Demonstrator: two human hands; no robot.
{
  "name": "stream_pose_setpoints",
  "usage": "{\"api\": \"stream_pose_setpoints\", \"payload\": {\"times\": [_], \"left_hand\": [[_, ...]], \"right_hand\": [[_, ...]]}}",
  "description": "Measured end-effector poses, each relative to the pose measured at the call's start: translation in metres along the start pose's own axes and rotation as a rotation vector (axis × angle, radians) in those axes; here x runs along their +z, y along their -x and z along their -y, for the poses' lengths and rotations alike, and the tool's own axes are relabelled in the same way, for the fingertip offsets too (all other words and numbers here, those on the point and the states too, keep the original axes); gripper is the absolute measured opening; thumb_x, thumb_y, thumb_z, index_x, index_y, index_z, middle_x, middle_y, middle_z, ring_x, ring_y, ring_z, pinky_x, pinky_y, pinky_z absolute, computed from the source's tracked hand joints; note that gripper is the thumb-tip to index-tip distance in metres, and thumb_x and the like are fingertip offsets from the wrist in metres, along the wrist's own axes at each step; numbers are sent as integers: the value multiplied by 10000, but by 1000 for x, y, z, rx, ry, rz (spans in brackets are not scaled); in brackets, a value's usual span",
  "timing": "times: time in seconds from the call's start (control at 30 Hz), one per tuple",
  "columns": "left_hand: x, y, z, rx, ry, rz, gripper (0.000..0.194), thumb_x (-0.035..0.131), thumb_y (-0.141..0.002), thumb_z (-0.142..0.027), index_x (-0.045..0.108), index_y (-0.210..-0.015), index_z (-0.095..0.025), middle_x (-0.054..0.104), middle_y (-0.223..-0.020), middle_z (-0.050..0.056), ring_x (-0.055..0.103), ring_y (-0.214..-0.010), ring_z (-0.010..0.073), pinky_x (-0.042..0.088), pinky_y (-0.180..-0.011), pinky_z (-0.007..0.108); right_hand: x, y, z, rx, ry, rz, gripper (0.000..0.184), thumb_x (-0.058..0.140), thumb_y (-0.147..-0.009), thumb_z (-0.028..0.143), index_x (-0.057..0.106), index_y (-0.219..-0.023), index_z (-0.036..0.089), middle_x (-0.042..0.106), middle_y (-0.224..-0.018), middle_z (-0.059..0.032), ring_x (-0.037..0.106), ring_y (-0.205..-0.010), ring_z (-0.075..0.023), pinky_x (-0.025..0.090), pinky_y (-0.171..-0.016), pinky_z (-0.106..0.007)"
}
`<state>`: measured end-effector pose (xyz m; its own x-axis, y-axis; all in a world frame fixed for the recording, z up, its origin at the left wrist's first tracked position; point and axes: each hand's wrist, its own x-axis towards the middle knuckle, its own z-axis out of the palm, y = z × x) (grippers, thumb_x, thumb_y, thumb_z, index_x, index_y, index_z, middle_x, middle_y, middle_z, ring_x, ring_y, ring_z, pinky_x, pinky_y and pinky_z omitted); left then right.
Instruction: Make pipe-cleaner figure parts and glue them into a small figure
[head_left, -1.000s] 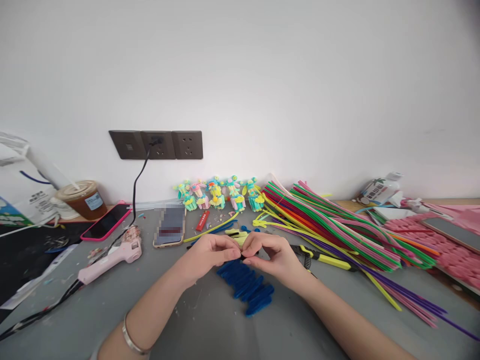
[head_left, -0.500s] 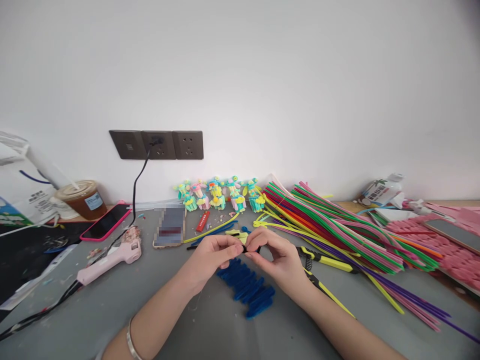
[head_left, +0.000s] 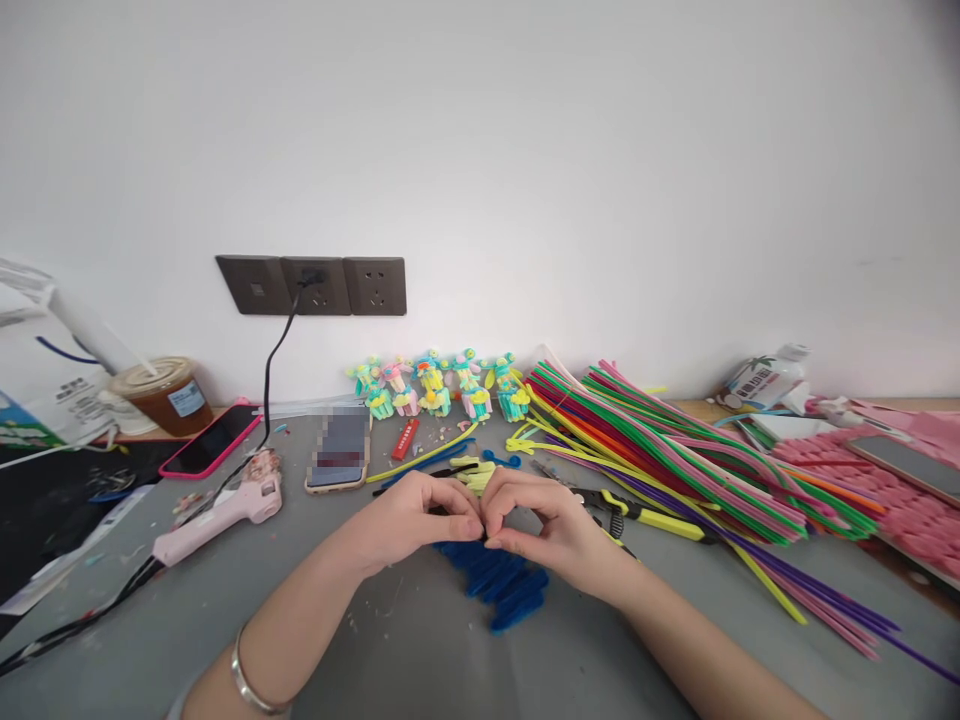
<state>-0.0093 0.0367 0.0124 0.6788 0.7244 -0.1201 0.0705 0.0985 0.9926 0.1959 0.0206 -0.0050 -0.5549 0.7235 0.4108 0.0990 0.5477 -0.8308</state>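
My left hand (head_left: 431,518) and my right hand (head_left: 536,520) meet above the table, thumbs and index fingers pinched together. Between the fingertips is a small black piece, almost wholly covered by them; it looks like a bit of black pipe cleaner. Right below lies a dark blue pipe cleaner zigzag (head_left: 510,592), partly behind the hands. Just beyond the fingers are pale yellow pipe cleaner pieces (head_left: 471,474) and a small blue looped piece (head_left: 504,459). Beside my right hand lie yellow-and-black pliers (head_left: 660,522), partly covered by it.
A bundle of coloured pipe cleaners (head_left: 675,450) spreads over the right side. Several small pastel figures (head_left: 431,385) stand along the wall. To the left are a pink glue gun (head_left: 214,525) with its cord, two phones (head_left: 214,440), and a drink cup (head_left: 161,395).
Both hands have dropped slightly and drawn closer together. The black piece, visible earlier between the fingertips, is now mostly hidden. My left forearm has shifted a little left.
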Motion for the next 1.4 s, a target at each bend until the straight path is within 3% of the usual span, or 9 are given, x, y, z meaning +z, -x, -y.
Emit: {"api": "stream_pose_setpoints", "payload": {"times": [0.23, 0.43, 0.57, 0.8, 0.87, 0.97, 1.07, 1.23, 1.4], "left_hand": [[-2, 1, 4, -119, -182, -3, 238, 682, -748, -379, 720, -755, -144, 605, -744, 15, 484, -697, 141, 360, -651, 251], [-28, 6, 3, -159, -475, -305, 312, 604, -761, -462, 673, -786, -159, 606, -737, 14, 516, -622, 144, 366, -573, 245], [-41, 13, 7, -305, -538, -173, 306, 620, -727, -455, 664, -713, -153, 557, -629, -9, 470, -481, 109, 336, -494, 234], [-40, 11, 15, -425, -576, -258, 310, 677, -655, -471, 669, -677, -161, 532, -469, -16, 502, -427, 135, 305, -440, 224], [-39, 10, 12, -385, -598, -332, 340, 637, -699, -499, 645, -642, -164, 540, -474, -8, 505, -432, 138, 329, -463, 236], [-36, 8, 4, -194, -639, -440, 363, 586, -763, -506, 650, -646, -169, 591, -563, 13, 514, -512, 149, 334, -518, 251], [-27, 5, 1, -25, -605, -426, 334, 591, -787, -473, 700, -721, -164, 641, -688, 29, 492, -601, 155, 323, -560, 251], [-9, 1, 2, 16, -450, -316, 316, 603, -803, -440, 730, -831, -152, 662, -758, 41, 485, -641, 152, 339, -587, 248], [0, 2, -2, 12, -401, -315, 266, 657, -770, -388, 738, -840, -144, 654, -755, 47, 471, -646, 151, 333, -585, 253]], "right_hand": [[-4, -1, -7, 87, 33, 42, 189, 738, -789, 327, 609, -789, 189, 618, -790, -17, 571, -738, -149, 478, -685, -265], [-36, 0, -24, 153, 359, -201, 131, 544, -917, 285, 631, -902, 188, 655, -826, -57, 606, -758, -184, 486, -677, -301], [-51, 8, -37, 93, 645, -1, 137, 553, -873, 167, 678, -873, 224, 656, -1010, -83, 607, -977, -241, 451, -870, -414], [-48, 12, -39, 96, 804, 81, 133, 576, -858, 134, 645, -806, 235, 627, -1015, -67, 574, -995, -246, 414, -882, -440], [-49, 10, -34, 75, 809, 77, 142, 544, -887, 152, 627, -805, 233, 617, -1012, -73, 563, -980, -243, 417, -862, -424], [-48, 7, -24, 19, 789, 25, 136, 485, -923, 159, 585, -863, 229, 623, -967, -76, 557, -919, -229, 410, -839, -404], [-41, 4, -16, -52, 768, -21, 147, 433, -951, 145, 551, -916, 225, 623, -873, -54, 555, -825, -202, 388, -823, -388], [-24, 1, -7, -100, 649, 0, 185, 398, -972, 146, 564, -957, 227, 627, -897, -63, 560, -848, -201, 401, -774, -344], [-19, -4, 7, -98, 614, 56, 180, 421, -971, 151, 583, -959, 230, 647, -898, -53, 573, -844, -196, 400, -794, -343]]}}
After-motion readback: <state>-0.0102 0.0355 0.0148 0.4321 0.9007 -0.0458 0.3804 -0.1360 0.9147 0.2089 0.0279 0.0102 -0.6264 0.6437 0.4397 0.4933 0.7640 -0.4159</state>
